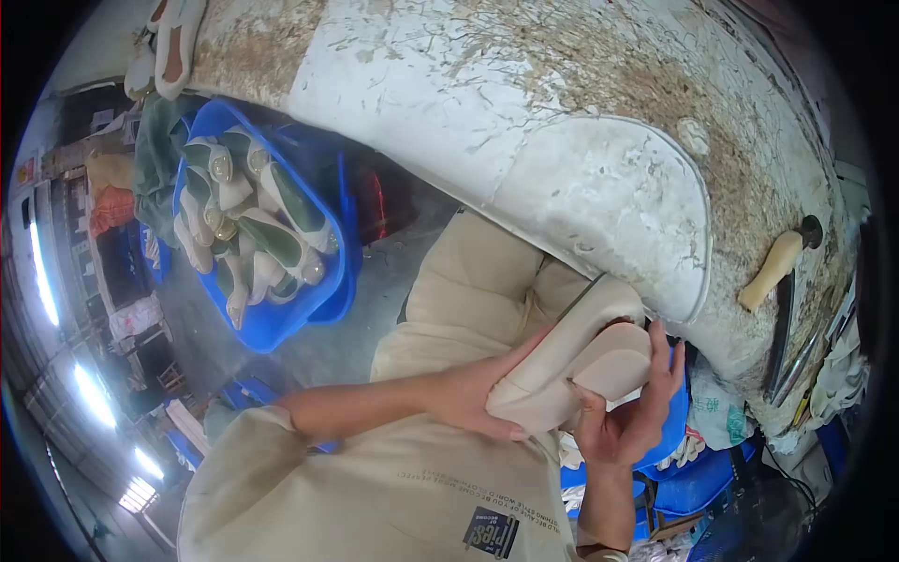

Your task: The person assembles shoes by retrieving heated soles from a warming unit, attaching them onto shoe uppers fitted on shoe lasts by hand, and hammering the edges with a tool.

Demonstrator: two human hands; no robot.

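Observation:
A cream-coloured shoe is held tilted above my lap, close to the table edge. My left hand wraps around its lower left end, fingers closed on it. A pale pinkish insole with a rounded end sticks up from the shoe's opening. My right hand grips this piece from the right, with the thumb at its lower edge and the fingers curved along its far side. How far it reaches inside the shoe is hidden.
A worn white work table crusted with dried residue stands ahead. On its right lies a hammer with a wooden handle, near dark tools. A blue bin on the left holds several shoes. More shoes sit at the upper left.

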